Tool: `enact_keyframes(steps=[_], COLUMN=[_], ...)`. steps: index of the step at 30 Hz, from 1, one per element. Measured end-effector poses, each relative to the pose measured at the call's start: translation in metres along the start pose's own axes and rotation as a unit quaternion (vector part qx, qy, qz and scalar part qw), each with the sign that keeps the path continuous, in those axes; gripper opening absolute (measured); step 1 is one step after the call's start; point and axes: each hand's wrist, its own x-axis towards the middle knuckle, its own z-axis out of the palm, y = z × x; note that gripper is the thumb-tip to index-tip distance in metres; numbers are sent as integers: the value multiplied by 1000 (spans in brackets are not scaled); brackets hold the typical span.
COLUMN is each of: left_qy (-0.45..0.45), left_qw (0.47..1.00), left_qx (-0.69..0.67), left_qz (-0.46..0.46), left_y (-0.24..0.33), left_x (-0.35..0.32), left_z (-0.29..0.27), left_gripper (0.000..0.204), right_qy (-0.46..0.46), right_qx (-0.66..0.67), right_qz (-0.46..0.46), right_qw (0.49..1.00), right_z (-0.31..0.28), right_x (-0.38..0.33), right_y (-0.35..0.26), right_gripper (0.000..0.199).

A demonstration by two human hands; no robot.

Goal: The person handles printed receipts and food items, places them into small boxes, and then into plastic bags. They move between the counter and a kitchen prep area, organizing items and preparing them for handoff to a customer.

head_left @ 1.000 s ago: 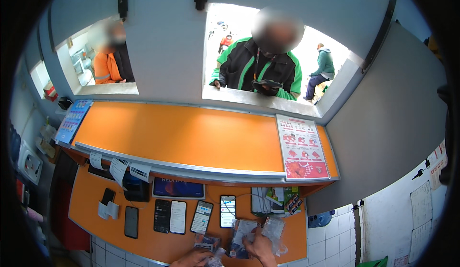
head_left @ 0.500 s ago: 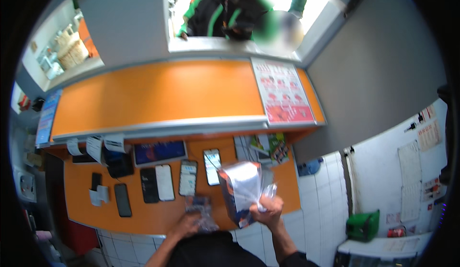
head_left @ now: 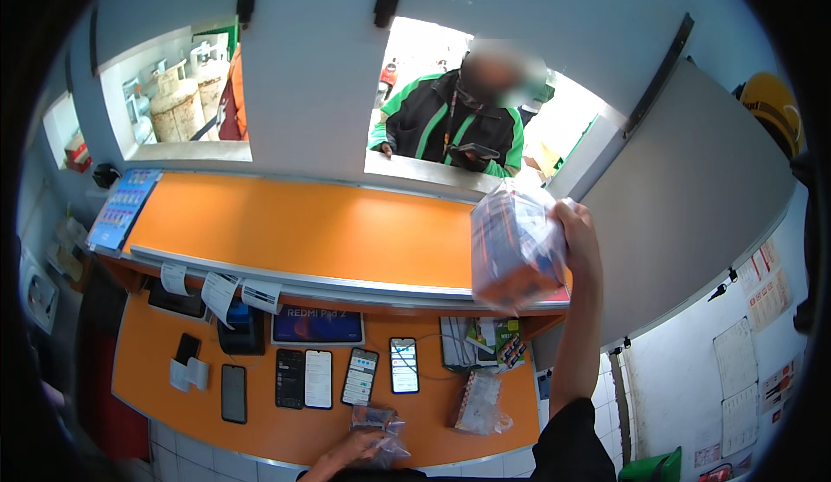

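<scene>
My right hand (head_left: 578, 231) is closed on the gathered top of a clear plastic bag. In that bag is a dark and orange box (head_left: 512, 248), raised over the right end of the upper counter and partly covering a printed sheet there. Near the front edge of the desk, my left hand (head_left: 353, 449) is closed on a smaller clear bag (head_left: 381, 434) with something dark in it. Another plastic-wrapped box (head_left: 478, 402) rests on the desk to its right.
Several phones (head_left: 318, 380) lie across the orange desk (head_left: 277, 434). Behind them are a tablet box (head_left: 318, 324) and a small printer (head_left: 240, 330) trailing paper slips. Beyond the orange upper counter (head_left: 303, 214), a person (head_left: 450, 131) in a black and green jacket stands at the window, holding a phone.
My right hand has lifted the bagged box from above the desk, up and away over the counter. The other wrapped box now shows on the desk. My view has tilted up.
</scene>
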Motion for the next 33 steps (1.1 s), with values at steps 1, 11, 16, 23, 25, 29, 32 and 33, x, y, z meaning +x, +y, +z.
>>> enact_keyframes(steps=[1,11,16,23,25,29,32,33], left_qy=[7,5,12,-54,-70,-117,-101,-77], left_qw=[1000,999,999,981,992,975,987,988], left_qx=[-8,-30,-24,-90,34,186,124,127], left_qz=[-1,-29,-34,-161,-96,-28,-31,-30], left_y=[-1,5,2,29,36,27,9,4], left_x=[-1,-5,-5,3,10,21,22,19], left_z=[1,-2,-4,-9,-10,-3,5,6], left_gripper=[30,31,33,43,45,37,28,25], right_qy=[-1,80,5,2,71,103,237,305], right_qx=[-19,156,63,-199,-183,6,100,89], right_qz=[29,135,171,-12,-177,-91,105,131], right_qw=[999,975,983,980,965,991,961,939], right_z=[5,56,62,10,-9,-25,-13,-7], right_x=[20,143,131,48,-11,-189,-351,-406], right_y=[8,140,110,46,65,154,247,279], right_gripper=[15,19,28,57,43,15,16,18])
